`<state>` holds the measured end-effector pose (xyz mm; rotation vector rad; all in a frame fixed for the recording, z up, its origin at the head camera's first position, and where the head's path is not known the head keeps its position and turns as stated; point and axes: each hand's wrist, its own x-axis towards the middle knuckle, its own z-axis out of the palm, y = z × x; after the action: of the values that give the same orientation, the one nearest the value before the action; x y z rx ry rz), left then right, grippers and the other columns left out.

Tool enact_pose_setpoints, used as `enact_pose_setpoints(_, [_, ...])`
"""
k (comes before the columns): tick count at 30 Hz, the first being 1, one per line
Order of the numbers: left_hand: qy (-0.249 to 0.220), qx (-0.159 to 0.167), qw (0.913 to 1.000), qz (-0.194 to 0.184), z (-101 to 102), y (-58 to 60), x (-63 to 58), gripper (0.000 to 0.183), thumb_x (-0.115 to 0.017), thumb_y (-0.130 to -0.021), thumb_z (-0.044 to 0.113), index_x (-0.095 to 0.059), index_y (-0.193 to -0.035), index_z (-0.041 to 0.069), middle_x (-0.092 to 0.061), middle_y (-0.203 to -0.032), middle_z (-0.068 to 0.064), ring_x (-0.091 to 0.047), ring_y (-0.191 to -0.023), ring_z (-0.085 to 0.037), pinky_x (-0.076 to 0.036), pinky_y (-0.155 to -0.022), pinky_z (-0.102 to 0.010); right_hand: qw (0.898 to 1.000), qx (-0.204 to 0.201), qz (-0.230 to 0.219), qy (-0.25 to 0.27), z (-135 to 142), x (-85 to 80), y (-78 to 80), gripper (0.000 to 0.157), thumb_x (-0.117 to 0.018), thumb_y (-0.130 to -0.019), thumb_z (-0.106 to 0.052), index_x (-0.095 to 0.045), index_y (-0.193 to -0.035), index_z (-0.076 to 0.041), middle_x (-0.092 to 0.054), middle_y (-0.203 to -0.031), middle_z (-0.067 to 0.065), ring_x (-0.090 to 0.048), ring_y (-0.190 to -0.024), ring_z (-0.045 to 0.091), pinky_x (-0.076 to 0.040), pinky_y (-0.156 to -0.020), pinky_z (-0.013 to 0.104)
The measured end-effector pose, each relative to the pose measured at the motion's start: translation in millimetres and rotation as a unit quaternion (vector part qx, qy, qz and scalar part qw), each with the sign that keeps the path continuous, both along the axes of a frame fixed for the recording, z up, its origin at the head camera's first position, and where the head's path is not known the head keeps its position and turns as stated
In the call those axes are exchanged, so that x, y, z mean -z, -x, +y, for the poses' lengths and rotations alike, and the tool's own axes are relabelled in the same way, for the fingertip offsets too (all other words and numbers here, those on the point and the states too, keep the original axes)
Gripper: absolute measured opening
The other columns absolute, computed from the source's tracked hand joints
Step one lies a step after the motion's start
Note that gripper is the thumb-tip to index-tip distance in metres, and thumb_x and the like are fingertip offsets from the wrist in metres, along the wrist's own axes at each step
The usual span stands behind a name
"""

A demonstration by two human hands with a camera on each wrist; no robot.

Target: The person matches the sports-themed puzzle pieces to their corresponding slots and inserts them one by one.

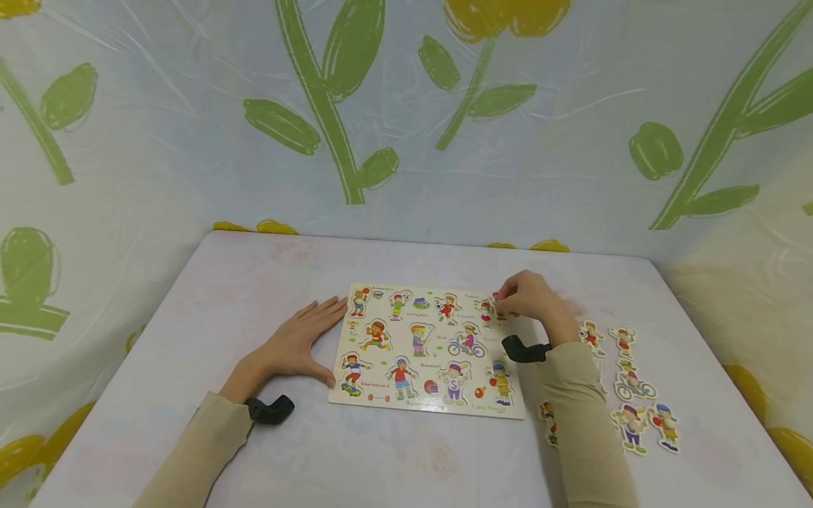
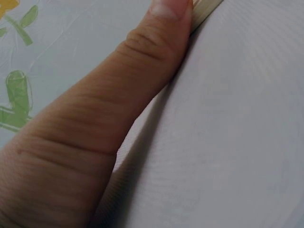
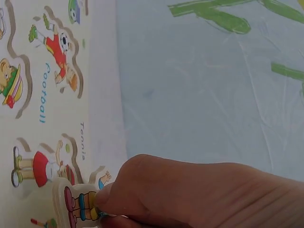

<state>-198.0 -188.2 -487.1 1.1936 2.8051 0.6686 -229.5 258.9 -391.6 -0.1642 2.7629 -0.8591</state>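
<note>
A white wooden puzzle board (image 1: 394,339) printed with children playing sports lies in the middle of the table. My left hand (image 1: 301,342) rests at its left side with fingers spread, and the thumb (image 2: 152,42) touches the board's edge. At the board's top right corner, my right hand (image 1: 530,300) pinches a wooden figure puzzle piece (image 3: 78,204) between thumb and finger. Pink shoes and blue-and-yellow clothing show on that piece; my fingers hide the rest. It is held beside the tennis recess (image 3: 40,168), above the board.
Several loose figure pieces lie on the table right of the board, among them a cyclist piece (image 1: 634,381) and a baseball piece (image 1: 631,427). My right forearm partly covers a skateboard piece (image 1: 549,422). A flower-patterned sheet (image 1: 394,106) hangs behind the table.
</note>
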Motion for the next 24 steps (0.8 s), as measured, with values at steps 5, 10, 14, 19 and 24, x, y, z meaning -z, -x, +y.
enact_pose_setpoints(5, [0.002, 0.0, 1.0, -0.003, 0.8, -0.3, 0.4, 0.136, -0.077, -0.057, 0.078, -0.021, -0.158, 0.006, -0.019, -0.165, -0.006, -0.013, -0.151, -0.028, -0.01, -0.123, -0.047, 1.0, -0.012, 0.009, 0.005, -10.5, 0.4, 4.3, 0.011, -0.069, -0.082, -0.008, -0.071, -0.086, 0.002, -0.065, -0.071, 0.008, -0.055, -0.061, 0.018, -0.048, -0.057, 0.031])
enact_pose_setpoints(10, [0.002, 0.002, 1.0, -0.003, 1.4, 0.5, 0.2, 0.136, -0.078, -0.057, 0.076, -0.021, -0.158, 0.006, -0.019, -0.165, -0.007, -0.013, -0.151, -0.029, -0.01, -0.123, -0.047, 1.0, -0.01, 0.013, 0.003, -23.8, -1.7, 8.3, 0.012, -0.072, -0.081, -0.01, -0.071, -0.086, 0.002, -0.067, -0.075, 0.008, -0.057, -0.063, 0.018, -0.05, -0.059, 0.03])
enact_pose_setpoints(14, [0.001, 0.003, 1.0, 0.0, 1.0, 1.5, 1.2, 0.136, -0.076, -0.058, 0.078, -0.021, -0.158, 0.005, -0.019, -0.165, -0.007, -0.014, -0.151, -0.029, -0.011, -0.123, -0.047, 1.0, -0.02, 0.023, 0.007, -35.0, -3.1, 10.1, 0.011, -0.072, -0.081, -0.009, -0.073, -0.084, 0.001, -0.067, -0.073, 0.008, -0.057, -0.062, 0.02, -0.05, -0.057, 0.03])
enact_pose_setpoints(19, [-0.001, 0.003, 1.0, 0.004, 0.1, 1.6, 2.4, 0.136, -0.074, -0.058, 0.081, -0.022, -0.158, 0.005, -0.02, -0.165, -0.007, -0.014, -0.151, -0.029, -0.012, -0.122, -0.048, 0.999, -0.03, 0.024, 0.021, -48.1, -3.2, 13.1, 0.009, -0.071, -0.082, -0.008, -0.073, -0.084, 0.0, -0.067, -0.07, 0.008, -0.061, -0.062, 0.026, -0.051, -0.055, 0.032])
enact_pose_setpoints(24, [-0.001, 0.001, 1.0, 0.004, -0.3, 1.1, 3.1, 0.136, -0.073, -0.058, 0.081, -0.022, -0.158, 0.006, -0.019, -0.165, -0.006, -0.014, -0.151, -0.029, -0.011, -0.123, -0.047, 0.998, -0.041, 0.017, 0.036, -59.9, -3.6, 16.5, 0.007, -0.07, -0.082, -0.007, -0.073, -0.084, 0.0, -0.068, -0.071, 0.009, -0.06, -0.06, 0.024, -0.05, -0.054, 0.032])
